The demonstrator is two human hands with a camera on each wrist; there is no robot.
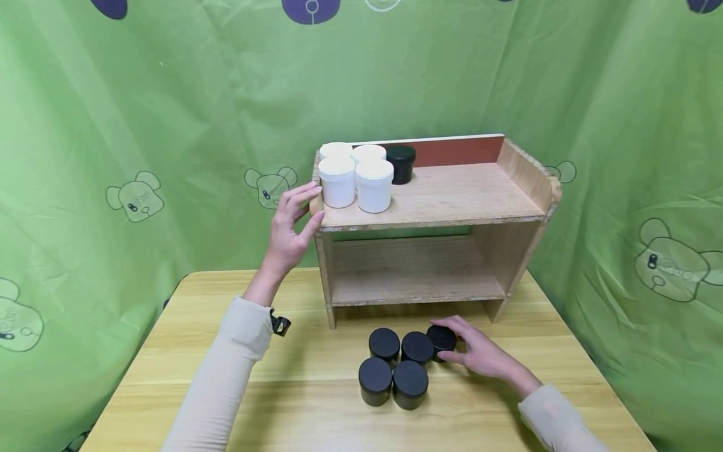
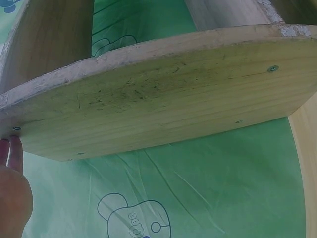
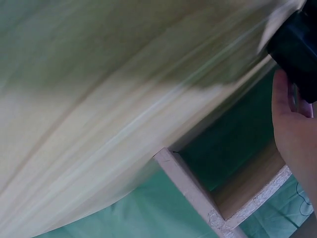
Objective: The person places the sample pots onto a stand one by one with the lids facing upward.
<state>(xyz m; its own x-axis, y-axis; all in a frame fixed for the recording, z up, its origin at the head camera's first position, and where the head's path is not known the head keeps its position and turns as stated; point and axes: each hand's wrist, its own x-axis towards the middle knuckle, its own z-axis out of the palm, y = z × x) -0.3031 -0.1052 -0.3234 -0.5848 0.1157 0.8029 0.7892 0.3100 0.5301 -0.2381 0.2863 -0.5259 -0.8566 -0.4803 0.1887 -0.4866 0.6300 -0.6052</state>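
Observation:
My left hand (image 1: 290, 229) rests against the left side panel of a two-tier wooden shelf (image 1: 452, 194), its thumb by the front edge. In the left wrist view, fingertips of that hand (image 2: 14, 193) touch the panel's outer face (image 2: 163, 104). My right hand (image 1: 480, 351) pinches a black lidded jar (image 1: 442, 337) between thumb and fingers, at the right of a cluster of black jars (image 1: 410, 380) on the table. The held jar (image 3: 294, 49) also shows in the right wrist view. Whether it touches the table cannot be told.
Several white jars (image 1: 374, 185) stand in two rows at the upper tier's left end. One black jar (image 1: 401, 164) is beside the back row. The lower tier (image 1: 415, 270) is below. Green curtain (image 1: 186, 113) surrounds the wooden table (image 1: 305, 402).

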